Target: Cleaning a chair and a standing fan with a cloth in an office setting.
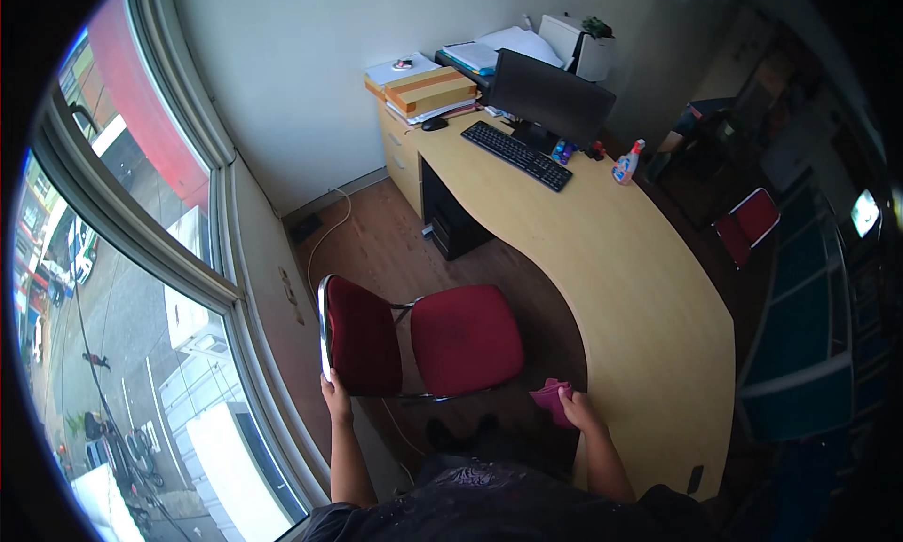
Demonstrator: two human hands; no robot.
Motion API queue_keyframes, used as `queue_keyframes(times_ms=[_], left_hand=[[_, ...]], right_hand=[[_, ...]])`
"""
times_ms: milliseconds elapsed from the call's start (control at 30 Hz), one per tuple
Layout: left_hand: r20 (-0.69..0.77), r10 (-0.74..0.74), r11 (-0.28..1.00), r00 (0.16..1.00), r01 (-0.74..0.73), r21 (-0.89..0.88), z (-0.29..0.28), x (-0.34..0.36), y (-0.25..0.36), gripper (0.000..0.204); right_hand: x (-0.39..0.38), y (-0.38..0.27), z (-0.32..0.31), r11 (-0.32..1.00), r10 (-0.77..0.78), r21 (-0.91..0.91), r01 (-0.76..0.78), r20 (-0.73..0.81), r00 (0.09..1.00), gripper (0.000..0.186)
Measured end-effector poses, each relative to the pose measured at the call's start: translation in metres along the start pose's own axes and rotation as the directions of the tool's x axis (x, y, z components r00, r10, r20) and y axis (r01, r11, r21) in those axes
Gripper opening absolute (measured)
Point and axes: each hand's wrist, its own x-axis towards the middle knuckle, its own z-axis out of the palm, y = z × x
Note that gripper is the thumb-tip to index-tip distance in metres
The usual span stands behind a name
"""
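Note:
A red padded chair [466, 339] with a chrome frame stands in front of me, its backrest toward the window side. My left hand [336, 397] is closed round the chrome edge of that backrest. In my right hand [579, 408] a pink cloth [549, 400] is bunched up, part of it hanging out past the fingers. This hand is beside the near inner edge of the curved wooden desk [649, 326]. Both forearms come up from the lower edge.
On the desk are a monitor [553, 95], a keyboard [516, 156], a mouse [435, 124], a spray bottle [627, 162] and a cardboard box [431, 91]. A black computer case [453, 227] stands below. Windows [141, 354] line the left; a cable [331, 232] runs along the floor.

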Motion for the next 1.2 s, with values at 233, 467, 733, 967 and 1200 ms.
queue_keyframes(times_ms=[233, 467, 733, 967, 1200], left_hand=[[0.1, -0.082, 0.977, 0.992, 0.099, -0.191, 0.003, -0.019, 0.004, 0.052], [0.227, -0.291, 0.857, 0.929, 0.359, -0.371, 0.06, -0.086, -0.007, 0.06], [0.486, -0.354, 0.894, 0.799, 0.441, -0.075, 0.142, -0.095, -0.007, 0.054], [0.62, -0.429, 0.902, 0.657, 0.354, 0.249, 0.224, -0.091, 0.022, 0.048], [0.696, -0.432, 0.892, 0.573, 0.386, 0.236, 0.297, -0.104, 0.018, 0.054]], right_hand=[[-0.007, 0.062, -0.016, 0.958, 0.168, 0.26, -0.122, -0.161, 0.973, 0.061], [0.035, 0.146, 0.034, 0.967, 0.077, 0.243, 0.071, -0.55, 0.831, 0.054], [0.036, 0.111, 0.027, 0.951, 0.101, 0.308, 0.017, -0.364, 0.926, 0.068], [0.032, 0.117, 0.025, 0.929, 0.075, 0.363, 0.076, -0.385, 0.92, 0.062], [0.029, 0.115, 0.027, 0.944, 0.109, 0.328, 0.024, -0.38, 0.918, 0.065]])
